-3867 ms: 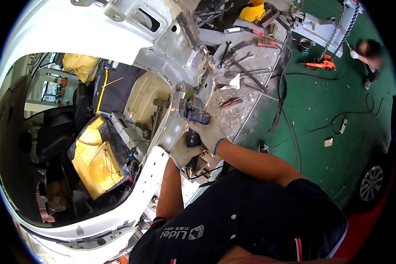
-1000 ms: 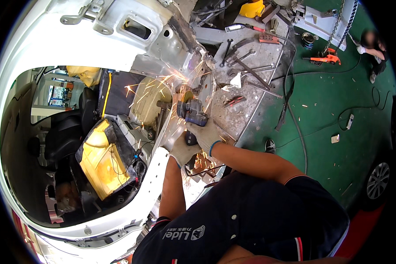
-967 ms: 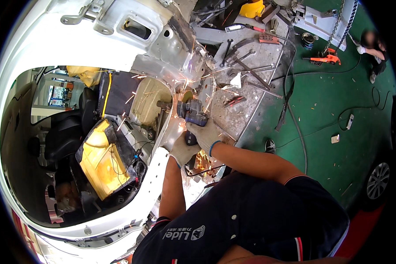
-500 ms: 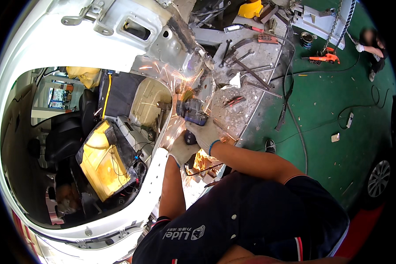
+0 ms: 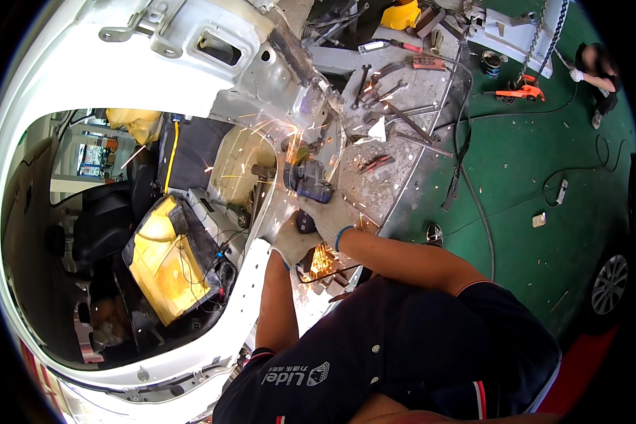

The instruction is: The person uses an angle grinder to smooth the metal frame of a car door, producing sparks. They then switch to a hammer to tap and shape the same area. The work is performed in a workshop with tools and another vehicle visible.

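An angle grinder [image 5: 311, 182] with a dark blue body is gripped in both my gloved hands. My right hand [image 5: 326, 214] wraps round it near its head, and my left hand [image 5: 294, 240] closes round its rear end. Its disc [image 5: 302, 153] meets the bare sheet metal of a white car body [image 5: 265, 106]. Bright sparks [image 5: 284, 128] fly from that spot, mostly up and to the left. More sparks [image 5: 323, 261] glow below my hands. The exact line of contact is hidden by glare and the tool.
Right of the grinder, a dusty metal platform [image 5: 403, 159] bears wrenches [image 5: 389, 94], bars, red-handled pliers [image 5: 378, 164] and a yellow object [image 5: 403, 14]. Cables [image 5: 473, 198] cross the green floor. Another person [image 5: 597, 78] is at the far right near chains [image 5: 544, 42]. Left lies the open cabin with a yellow panel [image 5: 166, 258].
The sparks have changed, with more now streaking left over the cabin opening and fewer bright ones below. My hands and the grinder have hardly moved. The other person's posture has shifted slightly.
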Tool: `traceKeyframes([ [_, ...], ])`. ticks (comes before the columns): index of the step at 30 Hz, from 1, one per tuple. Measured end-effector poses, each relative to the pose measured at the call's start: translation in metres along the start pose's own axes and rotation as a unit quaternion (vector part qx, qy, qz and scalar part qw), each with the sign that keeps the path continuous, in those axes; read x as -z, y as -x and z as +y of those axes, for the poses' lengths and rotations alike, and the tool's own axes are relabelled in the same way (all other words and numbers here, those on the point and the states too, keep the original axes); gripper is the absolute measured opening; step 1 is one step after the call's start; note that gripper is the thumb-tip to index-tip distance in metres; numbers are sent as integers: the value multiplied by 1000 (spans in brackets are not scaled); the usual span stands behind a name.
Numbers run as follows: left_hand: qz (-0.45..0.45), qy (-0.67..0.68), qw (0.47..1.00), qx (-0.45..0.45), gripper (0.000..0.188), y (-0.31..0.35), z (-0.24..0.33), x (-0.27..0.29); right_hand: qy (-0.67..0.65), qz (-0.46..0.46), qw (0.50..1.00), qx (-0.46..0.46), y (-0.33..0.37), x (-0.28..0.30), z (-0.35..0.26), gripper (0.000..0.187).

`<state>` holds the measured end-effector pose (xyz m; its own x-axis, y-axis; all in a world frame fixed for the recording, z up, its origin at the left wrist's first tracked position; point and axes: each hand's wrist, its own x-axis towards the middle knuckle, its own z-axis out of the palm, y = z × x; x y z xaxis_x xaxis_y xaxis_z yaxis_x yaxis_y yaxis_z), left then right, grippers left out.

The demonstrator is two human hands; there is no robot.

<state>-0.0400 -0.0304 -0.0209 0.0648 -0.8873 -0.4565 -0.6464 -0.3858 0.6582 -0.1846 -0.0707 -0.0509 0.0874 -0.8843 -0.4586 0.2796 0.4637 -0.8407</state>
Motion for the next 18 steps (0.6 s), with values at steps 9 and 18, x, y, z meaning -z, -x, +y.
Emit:
traceKeyframes([
  [9,-7,-24,1000,7,73,-1,-1,3,-53,-9,998,10,4,-2,-1,65],
  [18,20,15,1000,-2,73,9,-2,-1,-64,-40,995,67,13,4,-8,65],
])
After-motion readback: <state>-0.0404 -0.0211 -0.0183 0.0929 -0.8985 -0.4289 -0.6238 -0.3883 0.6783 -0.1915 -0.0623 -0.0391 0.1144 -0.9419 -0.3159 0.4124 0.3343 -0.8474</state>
